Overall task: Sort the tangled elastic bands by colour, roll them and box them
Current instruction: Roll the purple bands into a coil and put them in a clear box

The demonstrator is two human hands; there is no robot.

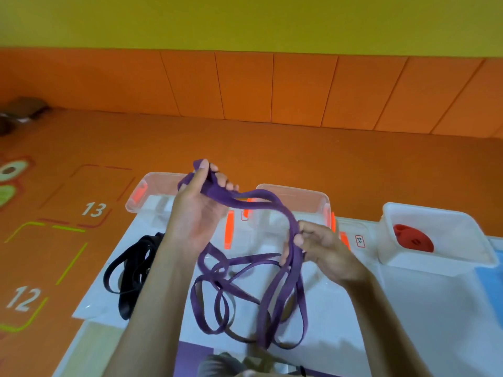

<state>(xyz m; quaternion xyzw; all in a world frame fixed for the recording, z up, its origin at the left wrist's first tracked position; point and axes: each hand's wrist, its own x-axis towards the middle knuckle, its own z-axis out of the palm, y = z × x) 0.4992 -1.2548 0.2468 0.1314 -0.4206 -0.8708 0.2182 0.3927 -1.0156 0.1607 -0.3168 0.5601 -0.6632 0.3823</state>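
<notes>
A long purple elastic band (268,202) runs between both hands, and its loose loops (245,297) hang down onto the white table. My left hand (196,208) is raised and grips one end of it, fingers curled round the strip. My right hand (324,248) pinches the band lower down to the right. A black band (130,270) lies in a tangle at the table's left side. A rolled red band (412,238) sits inside the white box (462,257) at the right.
Two clear plastic boxes with orange clips stand at the table's far edge, one at the left (152,191) and one in the middle (304,197). Beyond is an orange floor (272,148) with numbered squares. A blue patch (492,284) shows at the right edge.
</notes>
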